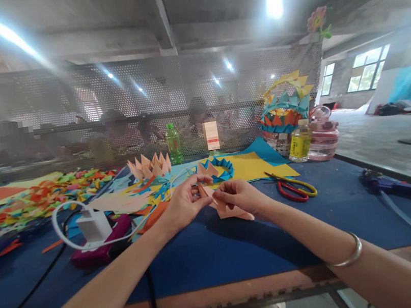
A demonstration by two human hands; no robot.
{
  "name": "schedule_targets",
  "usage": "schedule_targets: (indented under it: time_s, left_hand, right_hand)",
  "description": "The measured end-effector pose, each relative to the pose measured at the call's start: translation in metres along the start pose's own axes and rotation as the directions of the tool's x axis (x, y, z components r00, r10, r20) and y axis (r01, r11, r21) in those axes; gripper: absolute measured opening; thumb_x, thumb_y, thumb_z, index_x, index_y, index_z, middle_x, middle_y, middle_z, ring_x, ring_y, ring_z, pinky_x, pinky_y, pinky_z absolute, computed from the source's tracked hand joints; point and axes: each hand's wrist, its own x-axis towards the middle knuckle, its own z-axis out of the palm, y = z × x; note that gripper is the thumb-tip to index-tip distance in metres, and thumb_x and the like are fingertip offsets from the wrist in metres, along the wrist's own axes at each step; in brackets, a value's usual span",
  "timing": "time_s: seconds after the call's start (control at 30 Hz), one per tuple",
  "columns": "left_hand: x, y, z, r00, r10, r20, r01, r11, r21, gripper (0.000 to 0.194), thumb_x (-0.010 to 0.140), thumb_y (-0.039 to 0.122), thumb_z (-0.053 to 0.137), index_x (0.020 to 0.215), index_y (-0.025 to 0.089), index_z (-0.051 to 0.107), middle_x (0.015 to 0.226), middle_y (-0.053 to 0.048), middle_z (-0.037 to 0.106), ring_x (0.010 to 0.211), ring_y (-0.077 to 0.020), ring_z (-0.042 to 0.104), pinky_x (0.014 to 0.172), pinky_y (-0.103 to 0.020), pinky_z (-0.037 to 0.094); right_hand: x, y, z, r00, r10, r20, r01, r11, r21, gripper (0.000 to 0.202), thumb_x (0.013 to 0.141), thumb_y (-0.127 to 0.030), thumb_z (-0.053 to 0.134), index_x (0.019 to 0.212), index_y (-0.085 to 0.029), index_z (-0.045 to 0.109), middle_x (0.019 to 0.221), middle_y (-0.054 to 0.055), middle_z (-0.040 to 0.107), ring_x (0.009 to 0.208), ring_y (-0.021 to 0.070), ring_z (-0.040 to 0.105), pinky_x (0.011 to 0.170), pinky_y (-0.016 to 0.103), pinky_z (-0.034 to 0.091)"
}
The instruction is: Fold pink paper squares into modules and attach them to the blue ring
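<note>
Folded peach paper (233,211) is between my two hands, above the blue table mat. My left hand (190,200) pinches its upper left part between thumb and fingers. On its right side, my right hand (239,195) has its fingers closed on the same paper. Just beyond the hands lies a ring of blue folded paper (226,168) with peach points beside it. A crown-like ring of peach folded paper (149,166) stands farther left.
Red-and-yellow-handled scissors (296,189) lie to the right, a glue gun (399,187) farther right. A purple power strip (105,241) with a white charger (95,226) sits left. Bottles (299,142) and a paper basket (282,129) stand at the back right.
</note>
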Motion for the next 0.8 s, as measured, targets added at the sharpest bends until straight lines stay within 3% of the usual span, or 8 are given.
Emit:
schedule_targets:
  time_s: [0.1, 0.2, 0.4, 0.5, 0.67, 0.8]
  left_hand:
    - [0.0022, -0.0012, -0.0010, 0.997, -0.019, -0.072, 0.014, 0.997, -0.072, 0.051, 0.061, 0.019, 0.080, 0.106, 0.018, 0.057, 0.108, -0.005, 0.058, 0.081, -0.0152, 0.064, 0.074, -0.030, 0.055]
    - [0.0032, -0.0025, -0.0018, 0.984, -0.138, -0.117, 0.119, 0.981, -0.154, 0.055, 0.060, 0.027, 0.084, 0.107, 0.017, 0.058, 0.104, -0.005, 0.061, 0.080, -0.0156, 0.064, 0.073, -0.030, 0.054]
    - [-0.0023, -0.0034, 0.0019, 0.936, -0.338, 0.102, 0.351, 0.921, -0.171, 0.043, 0.066, 0.049, 0.081, 0.081, 0.011, 0.068, 0.080, -0.007, 0.069, 0.070, -0.0147, 0.063, 0.067, -0.026, 0.050]
    - [-0.0038, -0.0016, 0.0037, 0.941, -0.326, 0.095, 0.337, 0.929, -0.151, 0.045, 0.066, 0.053, 0.080, 0.078, 0.012, 0.069, 0.076, -0.005, 0.069, 0.063, -0.0126, 0.062, 0.064, -0.025, 0.049]
    - [-0.0031, 0.0025, 0.0031, 0.951, -0.296, 0.084, 0.307, 0.937, -0.167, 0.044, 0.064, 0.054, 0.081, 0.076, 0.013, 0.067, 0.072, -0.005, 0.069, 0.068, -0.0164, 0.065, 0.061, -0.026, 0.050]
    - [-0.0024, 0.0021, 0.0018, 0.944, -0.322, 0.067, 0.329, 0.927, -0.179, 0.043, 0.063, 0.052, 0.082, 0.072, 0.014, 0.065, 0.070, -0.005, 0.070, 0.066, -0.0161, 0.066, 0.061, -0.025, 0.050]
  right_hand:
    - [-0.0010, -0.0014, 0.0005, 1.000, 0.001, -0.011, -0.001, 0.999, 0.040, 0.044, 0.066, -0.058, 0.073, 0.065, -0.017, 0.058, 0.057, -0.003, 0.058, 0.050, 0.0074, 0.046, 0.049, 0.022, 0.035]
    - [-0.0013, -0.0021, 0.0012, 0.998, -0.004, -0.070, 0.010, 0.997, 0.079, 0.039, 0.067, -0.052, 0.074, 0.070, -0.017, 0.058, 0.062, -0.002, 0.061, 0.054, 0.0084, 0.049, 0.051, 0.022, 0.037]
    - [-0.0018, -0.0040, 0.0021, 0.984, -0.013, -0.180, 0.035, 0.992, 0.121, 0.032, 0.068, -0.046, 0.073, 0.076, -0.017, 0.060, 0.068, -0.001, 0.064, 0.059, 0.0099, 0.053, 0.055, 0.023, 0.039]
    - [-0.0026, -0.0042, 0.0021, 0.981, -0.007, -0.192, 0.030, 0.993, 0.116, 0.033, 0.068, -0.045, 0.073, 0.075, -0.017, 0.059, 0.065, -0.002, 0.062, 0.056, 0.0092, 0.050, 0.053, 0.023, 0.038]
    - [-0.0018, -0.0022, 0.0016, 0.983, -0.012, -0.182, 0.026, 0.997, 0.075, 0.032, 0.071, -0.044, 0.071, 0.078, -0.016, 0.058, 0.071, 0.001, 0.065, 0.057, 0.0095, 0.051, 0.054, 0.024, 0.037]
    - [0.0003, -0.0011, 0.0008, 0.975, -0.061, -0.216, 0.070, 0.997, 0.032, 0.028, 0.073, -0.035, 0.069, 0.090, -0.017, 0.055, 0.074, 0.000, 0.064, 0.063, 0.0123, 0.056, 0.057, 0.025, 0.040]
